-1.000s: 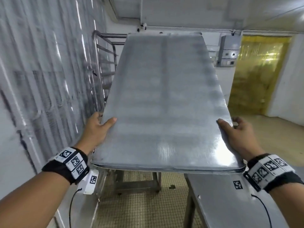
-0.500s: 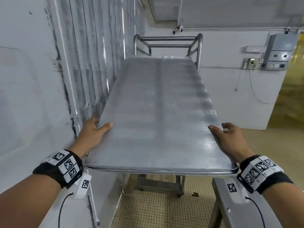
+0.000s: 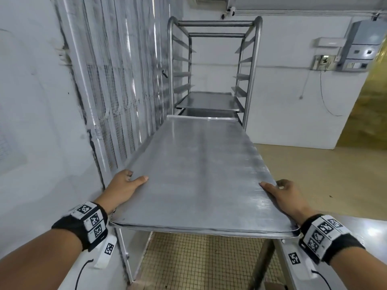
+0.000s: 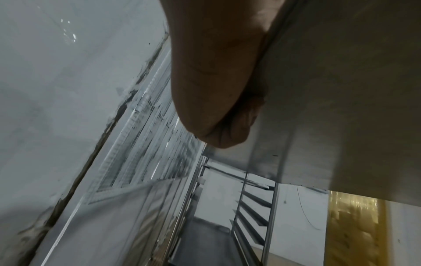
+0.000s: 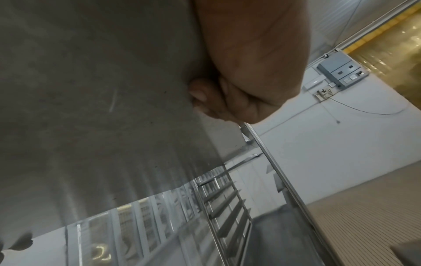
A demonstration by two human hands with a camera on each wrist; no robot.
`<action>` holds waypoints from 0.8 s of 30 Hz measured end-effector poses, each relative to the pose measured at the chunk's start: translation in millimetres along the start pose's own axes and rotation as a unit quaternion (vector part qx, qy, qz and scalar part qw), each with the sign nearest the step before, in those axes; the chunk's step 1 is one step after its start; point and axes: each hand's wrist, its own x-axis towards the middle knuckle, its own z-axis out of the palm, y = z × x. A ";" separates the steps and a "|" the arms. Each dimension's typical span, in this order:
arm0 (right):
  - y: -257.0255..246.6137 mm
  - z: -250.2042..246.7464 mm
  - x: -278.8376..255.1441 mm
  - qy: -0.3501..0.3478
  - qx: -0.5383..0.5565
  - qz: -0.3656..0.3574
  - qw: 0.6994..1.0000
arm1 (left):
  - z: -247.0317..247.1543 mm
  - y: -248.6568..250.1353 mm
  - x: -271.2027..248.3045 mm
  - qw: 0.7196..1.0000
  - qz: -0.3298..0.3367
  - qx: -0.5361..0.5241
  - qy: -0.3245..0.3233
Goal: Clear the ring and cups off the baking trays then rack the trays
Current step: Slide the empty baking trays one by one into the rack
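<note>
I hold a long bare metal baking tray [image 3: 199,170] level in the air, its far end pointing at the tall steel rack [image 3: 214,65]. My left hand [image 3: 125,185] grips the tray's left edge near the front corner, thumb on top and fingers curled underneath [image 4: 227,133]. My right hand [image 3: 282,191] grips the right edge the same way, its fingers curled under the tray's underside [image 5: 205,97]. One tray [image 3: 207,100] lies on the rack's runners, with another dark tray [image 3: 209,113] just below it. No ring or cups are in view.
A corrugated wall panel [image 3: 117,80] runs close along the left. A steel table [image 3: 345,248] stands at the lower right under my right wrist. Grey electrical boxes [image 3: 362,47] hang on the far wall, beside a yellow strip curtain [image 3: 372,114]. Tiled floor lies below.
I have turned to face the rack and the tray has come down from a raised tilt to level, so the rack's runners and its loaded trays now show above the tray's far end.
</note>
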 end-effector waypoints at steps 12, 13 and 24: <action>25.0 14.0 0.9 -0.020 -0.002 0.049 0.999 | 36.2 -22.6 15.4 0.999 -0.034 0.004 -0.034; 24.4 16.0 4.8 -0.022 0.002 0.052 0.998 | 37.4 -24.3 21.8 0.999 -0.033 0.008 -0.036; 22.5 55.8 77.0 -0.016 -0.032 0.081 0.996 | 58.5 -26.6 106.4 0.998 -0.040 0.030 -0.047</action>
